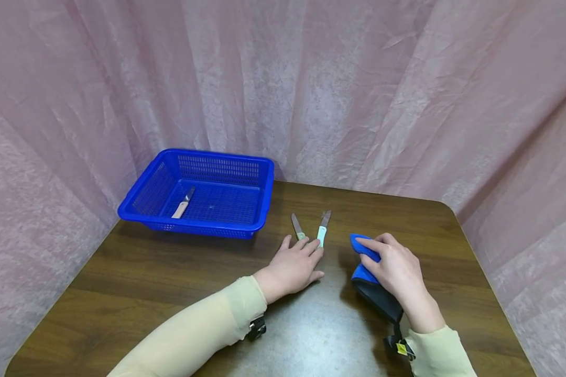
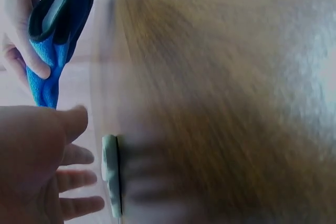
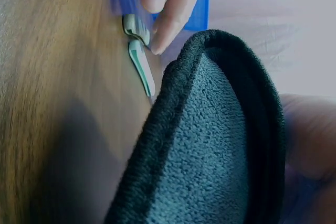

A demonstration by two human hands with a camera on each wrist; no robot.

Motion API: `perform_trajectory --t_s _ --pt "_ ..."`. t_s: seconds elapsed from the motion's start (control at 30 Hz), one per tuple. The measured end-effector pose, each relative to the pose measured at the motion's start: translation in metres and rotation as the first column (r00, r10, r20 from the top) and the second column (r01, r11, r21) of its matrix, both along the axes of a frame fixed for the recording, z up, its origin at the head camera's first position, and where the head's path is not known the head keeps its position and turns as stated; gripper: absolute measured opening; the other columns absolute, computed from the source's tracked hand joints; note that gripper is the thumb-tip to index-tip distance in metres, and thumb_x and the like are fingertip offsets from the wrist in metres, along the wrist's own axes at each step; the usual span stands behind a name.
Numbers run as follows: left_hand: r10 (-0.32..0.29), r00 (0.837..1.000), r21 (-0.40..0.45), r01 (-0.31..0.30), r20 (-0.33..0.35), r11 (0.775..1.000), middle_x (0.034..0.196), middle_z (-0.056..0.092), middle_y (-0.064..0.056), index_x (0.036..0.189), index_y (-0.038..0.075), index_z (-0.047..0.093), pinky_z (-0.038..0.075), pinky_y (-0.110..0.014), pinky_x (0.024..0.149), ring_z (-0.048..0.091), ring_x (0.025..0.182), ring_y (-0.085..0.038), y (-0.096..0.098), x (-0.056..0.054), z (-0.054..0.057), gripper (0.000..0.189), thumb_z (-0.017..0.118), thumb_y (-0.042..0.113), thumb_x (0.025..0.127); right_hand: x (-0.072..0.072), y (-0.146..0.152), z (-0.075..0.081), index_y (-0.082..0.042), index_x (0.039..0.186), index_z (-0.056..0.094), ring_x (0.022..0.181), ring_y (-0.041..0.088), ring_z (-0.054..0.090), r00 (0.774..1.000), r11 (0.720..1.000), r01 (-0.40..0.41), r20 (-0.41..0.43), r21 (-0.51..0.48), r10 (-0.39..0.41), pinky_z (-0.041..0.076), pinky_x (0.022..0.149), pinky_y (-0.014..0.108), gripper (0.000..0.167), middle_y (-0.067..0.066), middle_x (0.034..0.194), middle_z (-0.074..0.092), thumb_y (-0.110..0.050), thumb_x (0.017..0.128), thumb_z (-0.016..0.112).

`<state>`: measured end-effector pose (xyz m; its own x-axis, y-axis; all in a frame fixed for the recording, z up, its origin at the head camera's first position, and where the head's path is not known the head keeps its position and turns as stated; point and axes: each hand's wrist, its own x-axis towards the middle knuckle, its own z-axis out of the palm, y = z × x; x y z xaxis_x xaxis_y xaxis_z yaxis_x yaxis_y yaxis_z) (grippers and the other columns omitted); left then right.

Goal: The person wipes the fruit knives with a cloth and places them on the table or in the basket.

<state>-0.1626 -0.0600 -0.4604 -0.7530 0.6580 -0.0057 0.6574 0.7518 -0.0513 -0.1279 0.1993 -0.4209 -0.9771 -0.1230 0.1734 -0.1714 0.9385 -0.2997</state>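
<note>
Knives lie just past your left hand [image 1: 294,267], handles toward you: a green-handled one [image 1: 297,226] and a mint-handled one [image 1: 322,231], both on the wooden table [image 1: 207,267]. Your left hand is spread, palm down, fingers straight and apart, holding nothing; in the left wrist view, its fingertips stand a little above the green handle, apart from it. From the head view alone you cannot tell touch from hover there.

Your right hand [image 1: 401,267] pinches a folded blue cloth with dark edging [image 1: 365,274] between thumb and fingers, off to the right of both knives and apart from them. Any reach for a handle turns on this: the left hand is nearer to both, and the mint-handled knife is the closer of the two to the cloth.

Mind their long axes. The green-handled knife's blade points away from you and leftward, the mint-handled one's away and slightly rightward, so the blades spread while the handles draw together under your fingers. Farther left stands the blue plastic basket [image 1: 207,226], with a pale-handled knife [image 1: 182,206] lying inside it toward its left end.
</note>
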Motion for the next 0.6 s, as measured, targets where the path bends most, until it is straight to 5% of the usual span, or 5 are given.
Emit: perform_trajectory --t_s 0.23,0.6 --pt "0.051 0.987 0.063 -0.042 -0.15 0.997 0.134 0.067 -0.005 0.142 0.019 0.072 0.052 -0.043 0.103 0.066 0.12 -0.027 -0.008 -0.005 -0.002 0.047 0.063 0.053 0.111 -0.003 -0.003 -0.001 -0.02 0.141 0.077 0.091 0.036 0.068 1.0 1.0 -0.013 -0.013 -0.008 0.013 0.055 0.074 0.054 0.042 0.016 0.125 0.068 -0.026 0.1 0.078" --pt "0.092 0.993 0.067 -0.087 -0.08 0.994 0.135 0.068 -0.012 0.144 0.018 0.073 0.053 -0.045 0.092 0.064 0.117 -0.029 -0.013 -0.009 -0.005 0.054 0.065 0.057 0.109 -0.005 -0.005 -0.003 -0.02 0.141 0.078 0.093 0.037 0.068 0.999 1.0 -0.028 -0.016 -0.005 0.028 0.056 0.075 0.056 0.041 0.018 0.126 0.069 -0.025 0.1 0.079"
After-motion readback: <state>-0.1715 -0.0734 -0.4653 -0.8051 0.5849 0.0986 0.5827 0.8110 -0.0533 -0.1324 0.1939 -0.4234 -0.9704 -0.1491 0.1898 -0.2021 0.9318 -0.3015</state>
